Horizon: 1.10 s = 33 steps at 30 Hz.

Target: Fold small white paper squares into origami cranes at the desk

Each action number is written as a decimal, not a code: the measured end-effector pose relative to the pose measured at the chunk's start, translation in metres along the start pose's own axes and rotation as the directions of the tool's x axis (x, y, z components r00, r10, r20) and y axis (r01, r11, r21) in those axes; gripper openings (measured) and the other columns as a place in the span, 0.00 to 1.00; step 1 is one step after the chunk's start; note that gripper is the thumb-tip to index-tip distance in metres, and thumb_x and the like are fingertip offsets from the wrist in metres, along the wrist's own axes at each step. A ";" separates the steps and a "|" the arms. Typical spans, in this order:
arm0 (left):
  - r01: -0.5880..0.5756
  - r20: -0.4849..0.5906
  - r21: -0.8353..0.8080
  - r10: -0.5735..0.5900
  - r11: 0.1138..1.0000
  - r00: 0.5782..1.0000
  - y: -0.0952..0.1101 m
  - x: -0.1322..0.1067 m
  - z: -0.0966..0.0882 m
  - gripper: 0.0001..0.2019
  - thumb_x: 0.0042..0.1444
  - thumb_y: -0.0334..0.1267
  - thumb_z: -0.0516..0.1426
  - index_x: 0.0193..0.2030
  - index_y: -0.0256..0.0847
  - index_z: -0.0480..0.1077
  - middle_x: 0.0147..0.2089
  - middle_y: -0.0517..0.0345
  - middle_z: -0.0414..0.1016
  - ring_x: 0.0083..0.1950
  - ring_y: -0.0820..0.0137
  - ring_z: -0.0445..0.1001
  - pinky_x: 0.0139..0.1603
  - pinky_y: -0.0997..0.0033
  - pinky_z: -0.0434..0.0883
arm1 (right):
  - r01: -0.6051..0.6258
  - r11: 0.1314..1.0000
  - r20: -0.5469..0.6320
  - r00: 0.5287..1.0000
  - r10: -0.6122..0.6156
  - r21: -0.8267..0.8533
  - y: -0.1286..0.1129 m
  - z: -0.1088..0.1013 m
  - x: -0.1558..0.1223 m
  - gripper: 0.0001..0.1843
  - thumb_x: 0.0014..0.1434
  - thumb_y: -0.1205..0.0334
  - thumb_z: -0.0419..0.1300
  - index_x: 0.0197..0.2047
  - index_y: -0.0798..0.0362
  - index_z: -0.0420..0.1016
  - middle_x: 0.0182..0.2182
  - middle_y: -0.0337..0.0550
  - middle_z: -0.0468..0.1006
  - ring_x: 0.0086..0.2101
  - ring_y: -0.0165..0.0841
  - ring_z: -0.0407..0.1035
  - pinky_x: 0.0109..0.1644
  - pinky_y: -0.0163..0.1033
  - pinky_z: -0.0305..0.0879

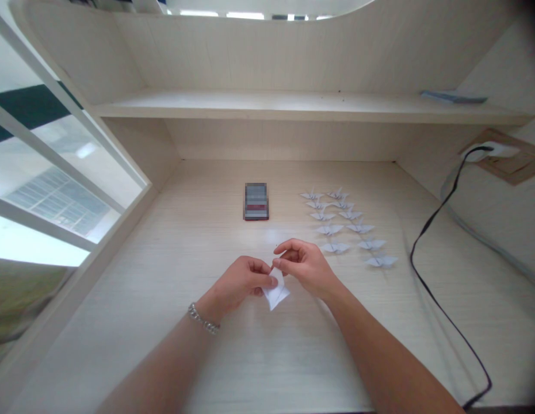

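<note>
A small folded piece of white paper hangs just above the desk at its middle. My left hand pinches its upper left part with thumb and fingers closed. My right hand pinches the top of the same paper, its other fingers curled. A silver bracelet circles my left wrist. To the right of my hands, several finished white paper cranes lie in two rows on the desk.
A dark phone lies flat behind my hands. A black cable runs from a wall socket down the desk's right side. A shelf spans the back with a flat blue item. A window stands at left.
</note>
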<state>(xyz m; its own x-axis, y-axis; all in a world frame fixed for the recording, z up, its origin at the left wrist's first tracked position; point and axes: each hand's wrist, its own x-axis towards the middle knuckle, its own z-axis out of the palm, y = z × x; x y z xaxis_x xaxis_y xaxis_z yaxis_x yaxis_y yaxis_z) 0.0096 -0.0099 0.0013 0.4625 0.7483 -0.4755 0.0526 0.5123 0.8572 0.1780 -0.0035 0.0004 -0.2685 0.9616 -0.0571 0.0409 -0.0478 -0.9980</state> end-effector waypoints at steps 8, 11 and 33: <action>0.010 0.016 -0.043 -0.009 0.999 1.000 0.002 -0.001 0.001 0.06 0.39 0.32 0.61 0.22 0.32 0.69 0.22 0.59 0.66 0.24 0.75 0.65 0.26 0.74 0.59 | 0.038 0.998 -0.055 0.998 -0.035 0.049 0.001 -0.003 0.003 0.12 0.55 0.56 0.57 0.38 0.56 0.70 0.25 0.43 0.76 0.23 0.28 0.68 0.28 0.35 0.66; 0.008 0.022 -0.054 -0.006 0.999 1.000 0.002 -0.002 0.001 0.06 0.39 0.32 0.62 0.22 0.32 0.69 0.22 0.59 0.66 0.24 0.75 0.65 0.26 0.74 0.59 | 0.030 0.997 -0.043 0.999 -0.027 0.068 -0.001 -0.005 0.003 0.14 0.54 0.55 0.59 0.40 0.56 0.70 0.27 0.44 0.76 0.25 0.29 0.69 0.28 0.35 0.66; -0.001 0.006 0.123 0.000 0.992 1.000 -0.002 0.001 -0.005 0.06 0.38 0.34 0.62 0.21 0.34 0.69 0.20 0.63 0.65 0.22 0.76 0.63 0.25 0.74 0.57 | 0.039 0.999 0.093 0.995 -0.037 -0.018 -0.002 -0.001 -0.005 0.06 0.46 0.62 0.65 0.28 0.55 0.73 0.21 0.37 0.71 0.22 0.26 0.64 0.25 0.32 0.58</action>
<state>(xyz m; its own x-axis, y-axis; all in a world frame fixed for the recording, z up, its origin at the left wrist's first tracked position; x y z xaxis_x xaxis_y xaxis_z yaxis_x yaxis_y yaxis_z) 0.0055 -0.0083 -0.0019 0.4682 0.7457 -0.4741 0.1608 0.4557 0.8755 0.1800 -0.0077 0.0031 -0.3578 0.9335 -0.0225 0.0480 -0.0056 -0.9988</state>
